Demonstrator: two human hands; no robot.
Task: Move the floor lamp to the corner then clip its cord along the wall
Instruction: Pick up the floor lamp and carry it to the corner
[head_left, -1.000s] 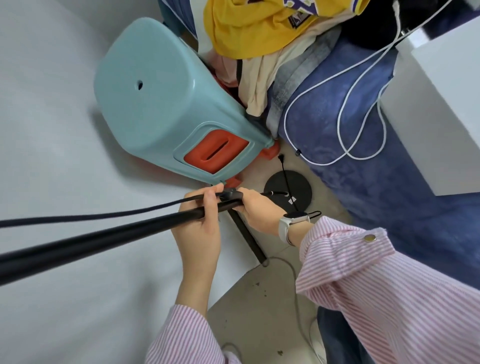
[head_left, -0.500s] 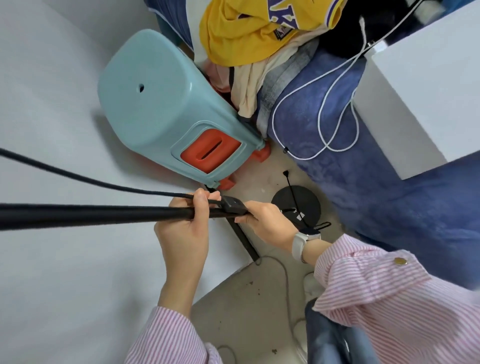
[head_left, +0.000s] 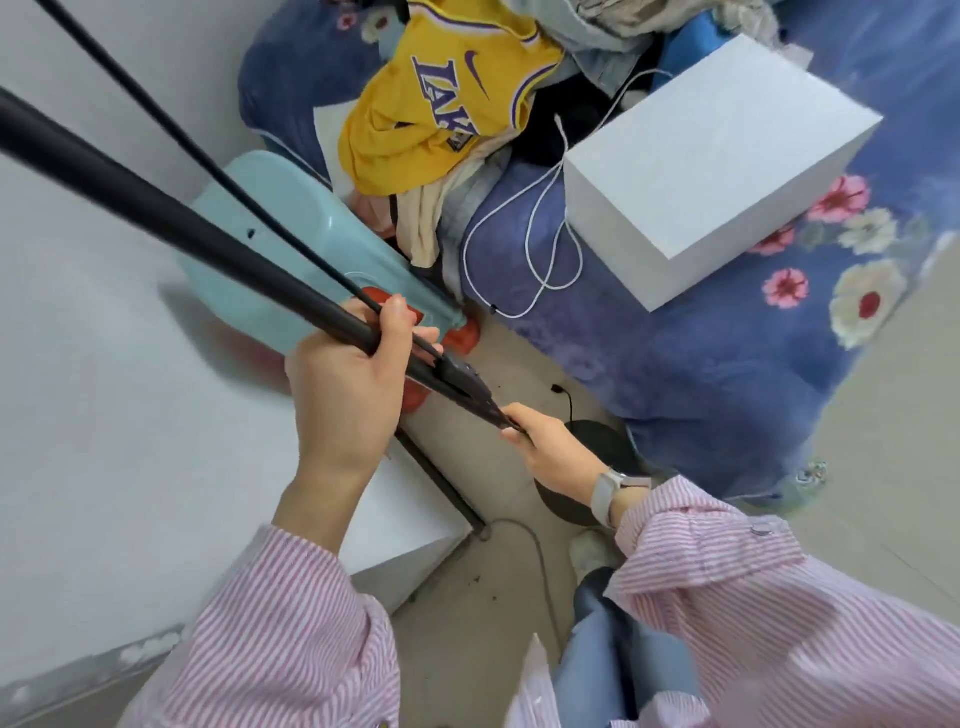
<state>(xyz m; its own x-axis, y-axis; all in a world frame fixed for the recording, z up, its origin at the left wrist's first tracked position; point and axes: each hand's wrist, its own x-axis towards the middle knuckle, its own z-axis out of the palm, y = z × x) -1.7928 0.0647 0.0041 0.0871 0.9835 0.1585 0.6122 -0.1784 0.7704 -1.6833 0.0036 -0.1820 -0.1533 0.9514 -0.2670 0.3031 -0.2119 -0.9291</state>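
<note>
Both hands' grip (head_left: 358, 364) — mid lamp pole (head_left: 156, 208)

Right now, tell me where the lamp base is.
The lamp base sits on the floor at lower centre of the head view, partly hidden behind the right hand, beside the blue blanket.

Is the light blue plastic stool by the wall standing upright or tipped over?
Tipped over. The light blue plastic stool lies on its side against the white wall, its seat top with the small hole facing the wall and its orange underside facing the floor.
</note>
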